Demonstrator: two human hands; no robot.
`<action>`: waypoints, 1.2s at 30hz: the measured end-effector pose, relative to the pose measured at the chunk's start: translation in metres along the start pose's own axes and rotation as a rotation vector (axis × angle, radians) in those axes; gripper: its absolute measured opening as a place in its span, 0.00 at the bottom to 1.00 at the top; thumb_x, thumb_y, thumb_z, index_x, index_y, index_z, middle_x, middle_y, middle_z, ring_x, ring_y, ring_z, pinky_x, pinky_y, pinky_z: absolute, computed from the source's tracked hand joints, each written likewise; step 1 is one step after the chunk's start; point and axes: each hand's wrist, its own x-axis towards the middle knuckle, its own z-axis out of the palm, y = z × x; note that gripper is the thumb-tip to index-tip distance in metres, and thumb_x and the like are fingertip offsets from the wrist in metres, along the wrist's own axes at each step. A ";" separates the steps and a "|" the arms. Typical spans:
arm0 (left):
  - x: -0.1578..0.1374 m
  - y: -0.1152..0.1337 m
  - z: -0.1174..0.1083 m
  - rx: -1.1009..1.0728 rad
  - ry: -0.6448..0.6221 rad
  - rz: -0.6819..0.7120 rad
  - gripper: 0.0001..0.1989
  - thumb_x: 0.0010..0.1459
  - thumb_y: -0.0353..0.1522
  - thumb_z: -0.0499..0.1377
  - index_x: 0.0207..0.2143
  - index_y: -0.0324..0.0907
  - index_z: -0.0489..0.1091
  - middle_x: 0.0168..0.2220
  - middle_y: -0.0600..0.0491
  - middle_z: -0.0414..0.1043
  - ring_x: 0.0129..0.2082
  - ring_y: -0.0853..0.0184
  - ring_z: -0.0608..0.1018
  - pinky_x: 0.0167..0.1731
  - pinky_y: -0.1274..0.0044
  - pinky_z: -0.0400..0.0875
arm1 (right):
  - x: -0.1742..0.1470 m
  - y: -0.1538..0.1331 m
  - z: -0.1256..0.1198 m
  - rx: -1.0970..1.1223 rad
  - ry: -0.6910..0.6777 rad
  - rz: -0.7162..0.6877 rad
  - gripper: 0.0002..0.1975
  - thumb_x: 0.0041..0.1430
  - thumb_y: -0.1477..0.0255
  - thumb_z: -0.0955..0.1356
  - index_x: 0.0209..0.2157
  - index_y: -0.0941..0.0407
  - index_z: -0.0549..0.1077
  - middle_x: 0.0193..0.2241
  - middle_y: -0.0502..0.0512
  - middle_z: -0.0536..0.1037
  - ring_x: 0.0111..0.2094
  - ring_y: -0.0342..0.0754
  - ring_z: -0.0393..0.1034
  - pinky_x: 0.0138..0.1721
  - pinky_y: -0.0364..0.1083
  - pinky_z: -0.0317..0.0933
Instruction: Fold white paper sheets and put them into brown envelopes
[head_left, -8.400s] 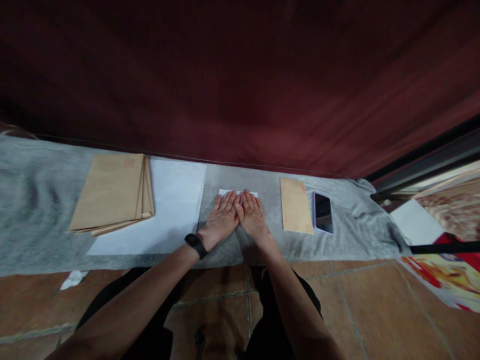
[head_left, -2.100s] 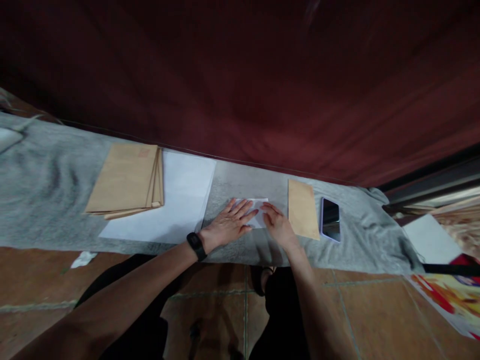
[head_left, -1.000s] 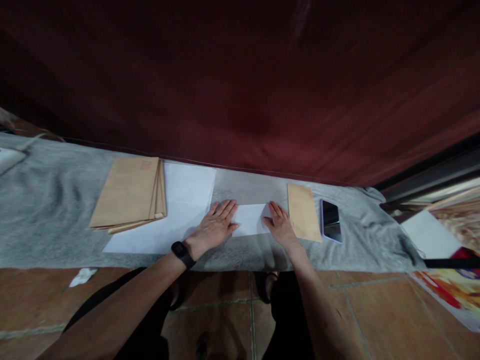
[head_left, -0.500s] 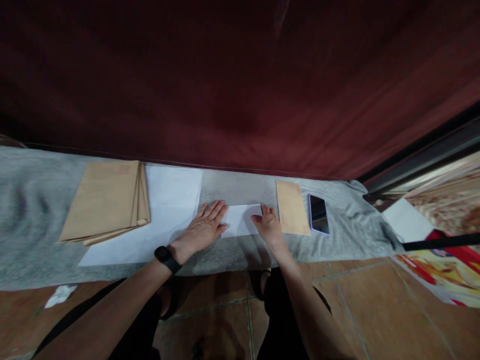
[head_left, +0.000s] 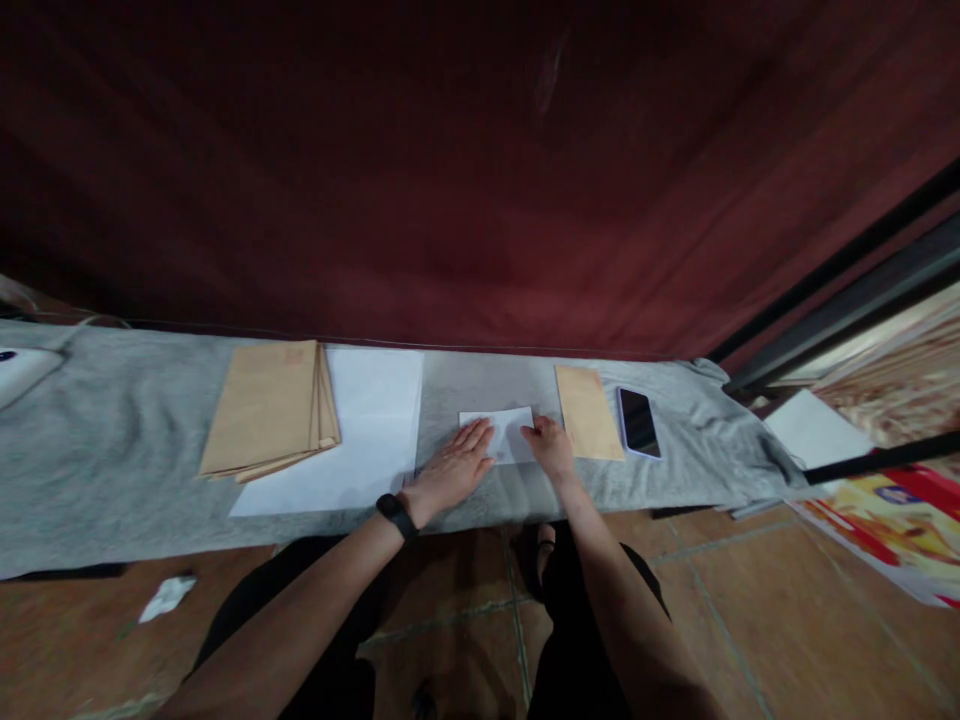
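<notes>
Here, left hand point(head_left: 457, 468): spread flat, fingertips resting on the left part of the paper point(head_left: 510, 438).
Right hand point(head_left: 553, 446): thumb on the paper's right end, fingers curled at that edge; whether they pinch it cannot be told.
Paper: small, white, lying flat between the two hands.
Watch point(head_left: 396, 516): black, on the left wrist.
Envelope point(head_left: 591, 412): brown, flat, just right of the right hand.
Phone point(head_left: 639, 423): dark screen up, just right of the envelope.
Sheets point(head_left: 379, 415): white, large, left of the left hand.
Stack point(head_left: 262, 410): brown envelopes, partly over the sheets.
Surface point(head_left: 112, 480): grey, cloth-covered, wrinkled toward the right end.
Curtain point(head_left: 450, 200): dark red, beyond the surface.
Floor point(head_left: 757, 610): brown tiles, a white scrap point(head_left: 167, 597) at left.
</notes>
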 end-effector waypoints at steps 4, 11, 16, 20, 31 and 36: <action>-0.007 0.025 0.009 0.032 0.020 0.003 0.30 0.71 0.42 0.43 0.68 0.33 0.55 0.71 0.38 0.53 0.71 0.58 0.56 0.69 0.63 0.51 | -0.003 -0.005 -0.001 0.041 0.024 0.027 0.07 0.62 0.68 0.69 0.31 0.55 0.77 0.29 0.53 0.78 0.33 0.47 0.72 0.32 0.42 0.58; -0.026 0.033 0.002 0.139 -0.020 -0.132 0.32 0.70 0.42 0.46 0.67 0.29 0.58 0.70 0.35 0.55 0.71 0.54 0.56 0.68 0.63 0.52 | -0.005 -0.010 -0.004 0.122 0.010 0.060 0.12 0.58 0.69 0.68 0.22 0.56 0.75 0.17 0.47 0.70 0.23 0.44 0.67 0.24 0.41 0.52; -0.027 0.041 0.007 0.170 0.050 -0.128 0.31 0.70 0.42 0.44 0.67 0.29 0.58 0.69 0.35 0.57 0.70 0.54 0.58 0.68 0.62 0.54 | -0.014 -0.012 -0.005 0.119 0.012 0.041 0.10 0.59 0.70 0.69 0.24 0.57 0.75 0.18 0.47 0.71 0.24 0.44 0.69 0.25 0.40 0.54; -0.032 0.046 0.021 0.144 0.131 -0.114 0.33 0.69 0.45 0.46 0.67 0.30 0.57 0.69 0.35 0.56 0.70 0.53 0.58 0.68 0.60 0.54 | -0.030 -0.012 -0.001 0.056 0.082 0.019 0.06 0.63 0.70 0.68 0.36 0.56 0.77 0.31 0.53 0.80 0.34 0.48 0.74 0.34 0.42 0.61; -0.041 -0.012 -0.041 0.088 0.270 -0.465 0.27 0.69 0.42 0.47 0.62 0.35 0.67 0.64 0.35 0.65 0.67 0.49 0.64 0.66 0.56 0.54 | -0.060 -0.033 0.022 -0.046 0.229 -0.467 0.24 0.71 0.68 0.60 0.66 0.57 0.62 0.66 0.65 0.64 0.66 0.57 0.57 0.64 0.57 0.55; -0.090 -0.102 -0.111 0.073 0.694 -0.895 0.43 0.65 0.53 0.49 0.65 0.21 0.55 0.66 0.20 0.53 0.69 0.36 0.54 0.62 0.46 0.53 | -0.075 -0.036 0.043 -0.130 0.101 -0.573 0.26 0.71 0.65 0.63 0.67 0.57 0.63 0.69 0.66 0.58 0.70 0.59 0.52 0.68 0.61 0.47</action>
